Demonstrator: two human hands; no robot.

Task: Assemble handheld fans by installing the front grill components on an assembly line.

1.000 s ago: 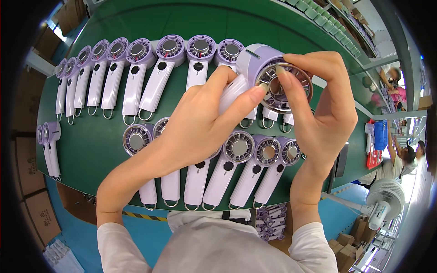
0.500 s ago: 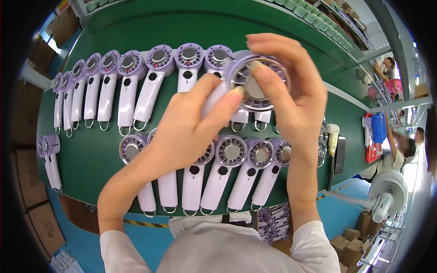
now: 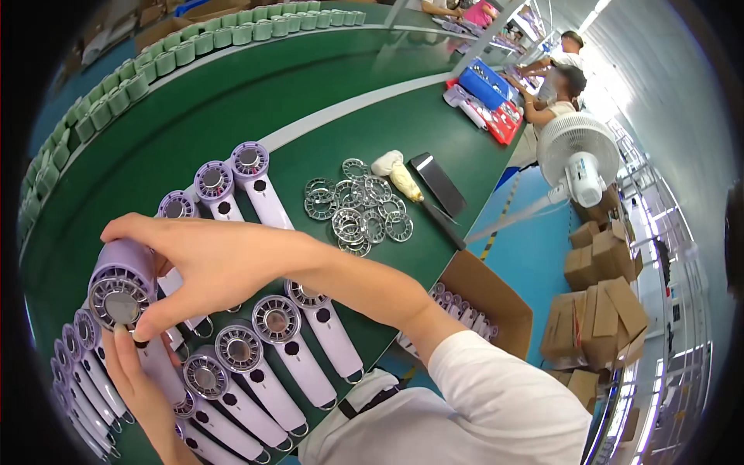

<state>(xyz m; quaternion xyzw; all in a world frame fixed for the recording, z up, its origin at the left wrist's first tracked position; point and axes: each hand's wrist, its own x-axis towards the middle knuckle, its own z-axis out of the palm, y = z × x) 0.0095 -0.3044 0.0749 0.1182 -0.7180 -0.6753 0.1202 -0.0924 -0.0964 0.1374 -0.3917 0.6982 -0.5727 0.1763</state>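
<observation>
A purple handheld fan (image 3: 124, 298) with a silver round front is held up between both hands at the left. My right hand (image 3: 209, 252) curls over its head, with the thumb at the ring's lower edge. From below, my left hand (image 3: 139, 387) grips the fan near its neck, and part of the handle is hidden by the fingers. Below the hands lies a row of similar handheld fans (image 3: 275, 319), with silver rings on their fronts. Behind the right hand stand more fans (image 3: 249, 160) in another row. Loose clear and chrome rings (image 3: 360, 205) lie piled on the green table.
Right of the rings lie a cloth-wrapped tool (image 3: 403, 180) and a black flat object (image 3: 439, 184). Farther off are a blue bin (image 3: 484, 84) and a red tray (image 3: 505, 125), near co-workers. A white standing fan (image 3: 577, 151) and cardboard boxes (image 3: 597, 329) flank the aisle.
My view has swung to the right, so the hands and the held fan now appear at the left. The whole ring pile has come into view. Both hands still hold the fan.
</observation>
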